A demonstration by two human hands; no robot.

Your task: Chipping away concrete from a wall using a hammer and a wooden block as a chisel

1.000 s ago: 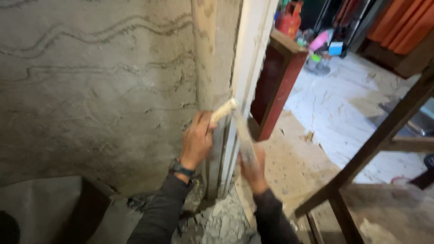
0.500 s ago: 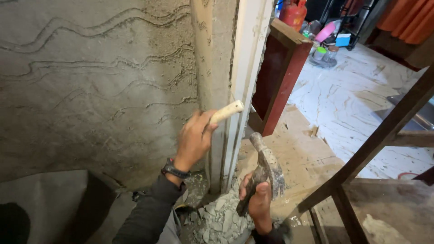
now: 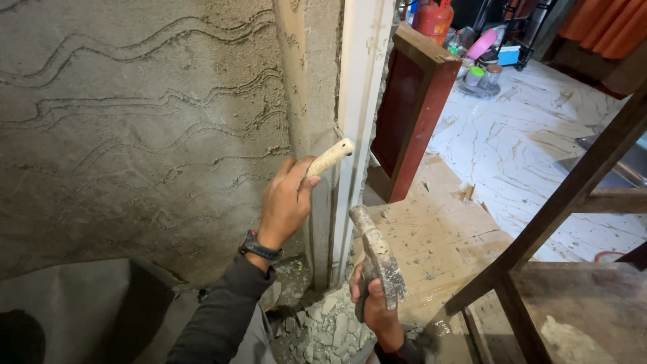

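Right hand (image 3: 379, 311) at 6 o'clock gripping a mortar-caked trowel (image 3: 377, 255), blade pointing up | left hand (image 3: 284, 202) at centre closing around a pale-handled tool (image 3: 329, 159), pressing it against the white corner strip (image 3: 357, 121) | rubble (image 3: 323, 323) lying below | red cabinet (image 3: 411, 114) standing at 1 o'clock | marble floor (image 3: 539, 155) stretching beyond.

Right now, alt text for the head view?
A person's left hand holds a mortar-caked tool handle against a white door frame beside a rough plastered wall, while the right hand grips a dusty hammer lower down. Rubble lies at the wall's base.
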